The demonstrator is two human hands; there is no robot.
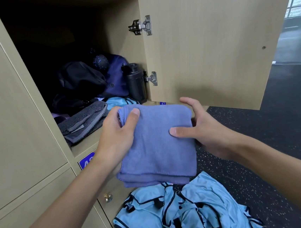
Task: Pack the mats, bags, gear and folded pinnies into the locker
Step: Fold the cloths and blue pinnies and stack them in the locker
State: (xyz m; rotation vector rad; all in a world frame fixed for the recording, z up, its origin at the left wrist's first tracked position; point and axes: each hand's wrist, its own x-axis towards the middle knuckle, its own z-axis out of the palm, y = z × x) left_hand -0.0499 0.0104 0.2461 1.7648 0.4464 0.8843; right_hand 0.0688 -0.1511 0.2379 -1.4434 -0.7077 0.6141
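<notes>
Folded cloth (158,142), purple-blue, is in mid-air between both hands, just outside the locker (86,144), over the floor (259,149), not on any shelf yet. It lies about flat. The long axis runs away from me toward the opening, w/ the stacked layer edges at the near end and the closed fold at the far end. Left hand (116,133) grips the far-left corner, thumb on top, fingers curled under. Right hand (200,129) pinches the right edge, thumb pressed flat on top, other fingers behind/under, one raised off the cloth. The opening lies ahead and up-left of the cloth, so the left hand is the nearer one and the far fold would go in first, I reckon. The door (212,43) stands open on the right, clear of the path. Inside, at the front lip, a grey towel (84,123) sits nearest the left hand, w/ a folded light-blue pinny (119,101) just beside it. Behind those are a black bag (80,78), a purple bag (117,80) and a dark bottle (135,82) against the right wall. The back left is too dark to read. Likely spot is on top of the grey towel or pinny, since the front looks mostly taken. Loose pinnies (183,211) are heaped on the floor below the cloth, unfolded, so plenty left to pack.
</notes>
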